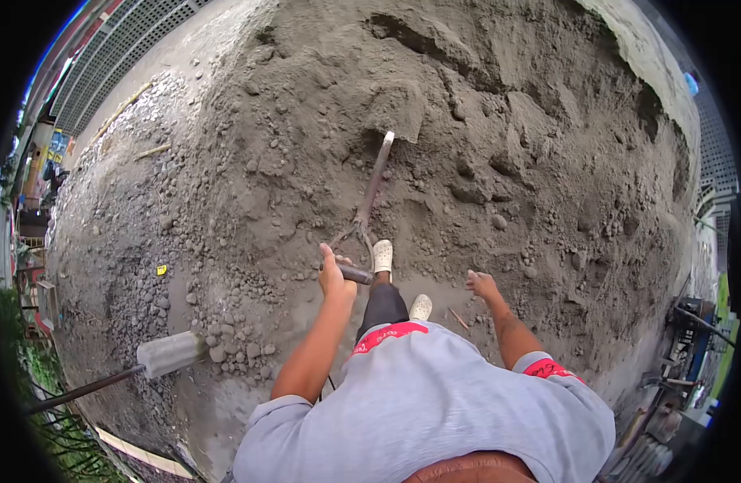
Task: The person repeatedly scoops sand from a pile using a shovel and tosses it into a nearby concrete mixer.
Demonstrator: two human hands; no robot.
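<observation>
My left hand (pixel 336 274) is wrapped around the grip of a D-handled shovel (pixel 375 183). The shovel's shaft points away from me, and its blade is mostly hidden in the loose grey sand (pixel 483 161). My right hand (pixel 483 285) hangs at my right side over the sand, away from the shovel. Its fingers are loosely bent and somewhat apart, with nothing visible in them. Just beyond the grip, a light clog (pixel 383 256) on one foot stands close to the handle. The other clog (pixel 420 307) is farther back.
The sand pile rises in front and to the right. Stones and gravel (pixel 233 346) lie to the left, with a small yellow scrap (pixel 162 270). A grey block on a dark rod (pixel 171 354) stands at the lower left. A thin stick (pixel 459 318) lies near my feet.
</observation>
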